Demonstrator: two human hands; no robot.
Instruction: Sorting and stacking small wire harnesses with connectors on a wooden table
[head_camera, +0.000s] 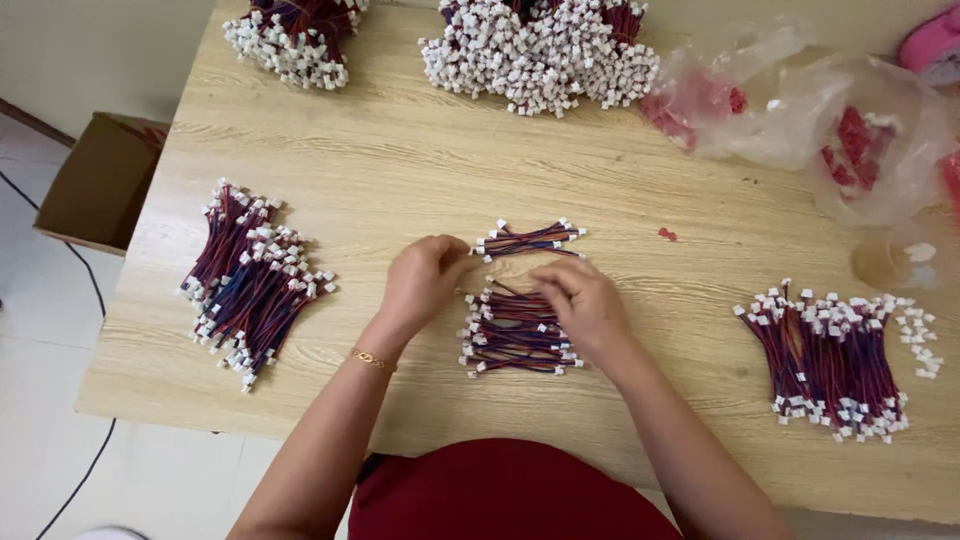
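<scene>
Both hands are working over the middle of the wooden table (400, 160). The left hand (422, 280) is curled, fingertips pinched at the end of a small bundle (528, 240) of red and blue wires with white plugs, lying just beyond the hands. The right hand (585, 300) is bent knuckles-up, fingers drawn together over the top edge of a wider flat bundle (515, 335) lying directly below it; whether it is actually gripping a wire there cannot be told. A gold bracelet (370, 358) is sitting on the left wrist. To the left, a loose heap (250, 285) of the same wires is resting apart from the hands; a further heap (835, 360) is lying well to the right. Two large stacks (540, 50) are sitting at the far edge. Clear plastic bags (820, 110) holding red parts are lying at the far right. A cardboard box (95, 180) is standing on the floor beside the table.
</scene>
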